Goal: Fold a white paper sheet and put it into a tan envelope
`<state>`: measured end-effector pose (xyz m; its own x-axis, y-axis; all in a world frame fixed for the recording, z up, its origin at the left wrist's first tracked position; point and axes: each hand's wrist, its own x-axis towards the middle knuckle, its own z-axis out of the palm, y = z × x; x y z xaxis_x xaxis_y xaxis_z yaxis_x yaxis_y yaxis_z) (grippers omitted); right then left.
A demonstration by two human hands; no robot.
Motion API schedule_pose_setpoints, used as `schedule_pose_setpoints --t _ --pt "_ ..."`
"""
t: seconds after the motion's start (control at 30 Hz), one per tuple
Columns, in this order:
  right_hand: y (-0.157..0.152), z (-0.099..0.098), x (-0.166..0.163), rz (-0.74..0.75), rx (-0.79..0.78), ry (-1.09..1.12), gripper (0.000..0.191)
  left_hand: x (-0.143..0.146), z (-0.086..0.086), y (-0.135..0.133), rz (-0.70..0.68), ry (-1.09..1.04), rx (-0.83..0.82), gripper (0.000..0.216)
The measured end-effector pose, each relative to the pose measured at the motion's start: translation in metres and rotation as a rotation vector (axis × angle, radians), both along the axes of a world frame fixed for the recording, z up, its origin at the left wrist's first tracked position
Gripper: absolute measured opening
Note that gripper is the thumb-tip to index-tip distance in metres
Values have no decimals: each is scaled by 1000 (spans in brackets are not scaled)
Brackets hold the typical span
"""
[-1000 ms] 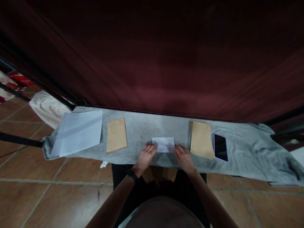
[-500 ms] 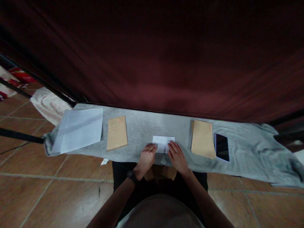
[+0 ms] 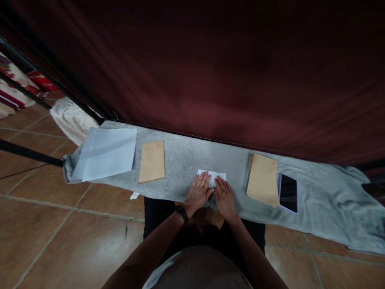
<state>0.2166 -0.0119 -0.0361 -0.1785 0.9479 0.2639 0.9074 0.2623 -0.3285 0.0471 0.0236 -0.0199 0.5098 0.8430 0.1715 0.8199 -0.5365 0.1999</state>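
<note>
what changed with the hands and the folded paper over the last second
Both hands closed in over the small white folded paper: the left hand slid rightward from its left edge, the right hand leftward from its right edge, and both now lie flat on it, side by side, covering most of it. The two brown envelopes, large white sheet and phone stayed put on the grey cloth.
</note>
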Motion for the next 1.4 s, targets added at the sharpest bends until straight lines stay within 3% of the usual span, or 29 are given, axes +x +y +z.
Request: schedule_pose_setpoints --t 0.13,0.27,0.8,1.23,1.4 --pt "17 5 -1 -9 11 66 52 -3 -5 0 22 6 9 59" --pt "26 9 -9 29 -15 -47 52 -2 -9 1 17 19 18 60" --pt "23 -1 -21 -212 -54 -234 55 -9 -5 4 33 31 30 58" --pt "20 -2 -17 -184 5 -130 55 -5 -1 4 22 45 -15 58" --pt "17 -6 -7 -185 43 -130 58 -27 0 6 57 34 -20 58"
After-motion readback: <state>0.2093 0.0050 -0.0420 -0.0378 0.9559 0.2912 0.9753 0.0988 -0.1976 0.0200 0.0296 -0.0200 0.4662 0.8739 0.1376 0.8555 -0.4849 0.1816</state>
